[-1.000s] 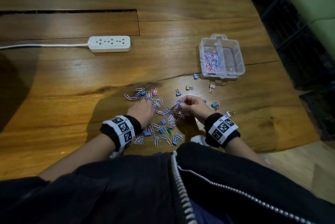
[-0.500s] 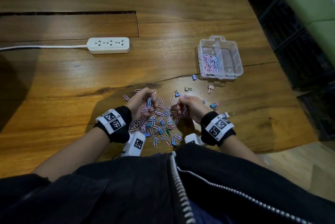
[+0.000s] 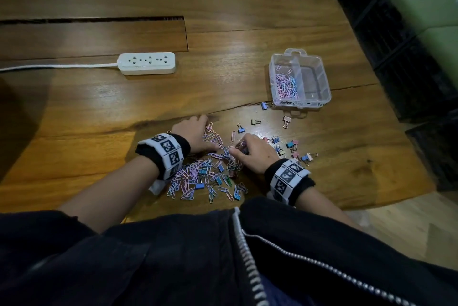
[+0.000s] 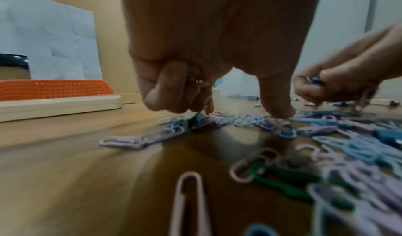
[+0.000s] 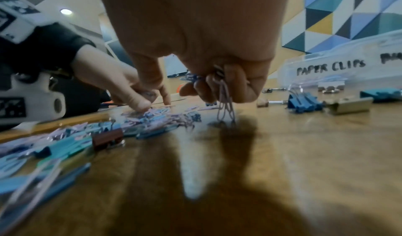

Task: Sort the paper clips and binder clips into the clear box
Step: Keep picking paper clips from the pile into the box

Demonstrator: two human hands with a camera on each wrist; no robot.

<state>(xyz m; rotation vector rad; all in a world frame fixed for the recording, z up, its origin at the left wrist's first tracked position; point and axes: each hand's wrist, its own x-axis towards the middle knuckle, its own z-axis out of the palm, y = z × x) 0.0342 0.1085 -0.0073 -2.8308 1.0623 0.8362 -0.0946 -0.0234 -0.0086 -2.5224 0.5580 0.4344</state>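
Head view is showing the right hand (image 3: 255, 154) clutching paper clips (image 5: 225, 102), left hand (image 3: 195, 135) fingering the pile (image 3: 205, 176), clear box (image 3: 319, 82) lying far right.

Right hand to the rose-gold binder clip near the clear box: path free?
Probably yes. The right hand already grips paper clips, but only bare table lies before the rose-gold binder clip.

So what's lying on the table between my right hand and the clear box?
Head view: loose binder clips dot the wood between the right hand and clear box.
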